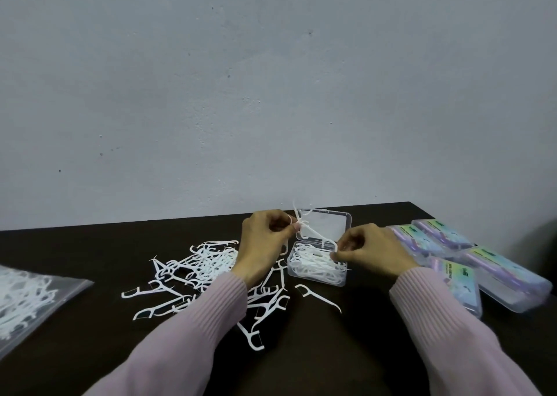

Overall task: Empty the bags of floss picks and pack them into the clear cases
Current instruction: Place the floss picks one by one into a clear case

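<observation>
We are looking down at a dark counter (331,350) set against a plain grey wall (271,79). Just right of centre, an open clear case (316,270) is sitting with its lid (327,225) tipped back, its tray already holding a tangle of white floss picks. Our left hand (265,244) is pinching a small bunch of picks (301,222) above the lid, and our right hand (370,251) is pinching the head of one pick (327,243) over the tray; both grips are closed on picks.

A loose pile of picks (208,275) is lying left of centre, with a single pick (318,297) apart below the case. At the left edge, a clear bag (33,299) is still holding more picks. At the right, closed cases with colourful labels (470,263) are overlapping one another.

We are judging the picks to be very light, thin and springy, with hooked heads that snag on each other, so taking them by the straight handles, a few at a time and aligned, seems best. The smooth counter is letting them slide easily.
</observation>
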Available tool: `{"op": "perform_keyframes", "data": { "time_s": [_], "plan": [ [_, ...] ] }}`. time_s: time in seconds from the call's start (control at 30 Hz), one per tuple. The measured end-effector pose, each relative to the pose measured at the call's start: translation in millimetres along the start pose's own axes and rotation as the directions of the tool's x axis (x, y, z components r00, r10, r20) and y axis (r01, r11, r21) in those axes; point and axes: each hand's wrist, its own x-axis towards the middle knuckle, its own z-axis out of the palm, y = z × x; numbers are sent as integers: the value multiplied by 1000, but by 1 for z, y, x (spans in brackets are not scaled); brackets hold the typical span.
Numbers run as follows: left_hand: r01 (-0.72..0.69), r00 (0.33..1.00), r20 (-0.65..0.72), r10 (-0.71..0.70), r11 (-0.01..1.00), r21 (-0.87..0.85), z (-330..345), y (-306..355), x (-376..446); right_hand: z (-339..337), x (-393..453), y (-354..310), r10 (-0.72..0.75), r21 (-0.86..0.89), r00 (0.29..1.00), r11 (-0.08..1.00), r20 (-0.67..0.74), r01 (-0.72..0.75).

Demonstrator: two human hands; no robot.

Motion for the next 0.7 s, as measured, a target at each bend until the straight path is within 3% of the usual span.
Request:
{"op": "perform_keyframes", "data": {
  "time_s": [0.07,0.33,0.53,0.7],
  "plan": [
    [-19,999,29,17,999,45,3,-1,-3,0,-2,-1,9,-61,997,998,78,-4],
    [-79,996,50,73,990,115,7,1,-5,0,0,2,-38,-199,998,979,42,46],
    [-71,997,43,67,992,101,8,-1,-5,-1,1,6,-43,-155,999,987,-33,37],
    [-54,998,17,53,995,88,6,-4,-2,4,0,2,-85,-137,996,987,10,86]
  ]
}}
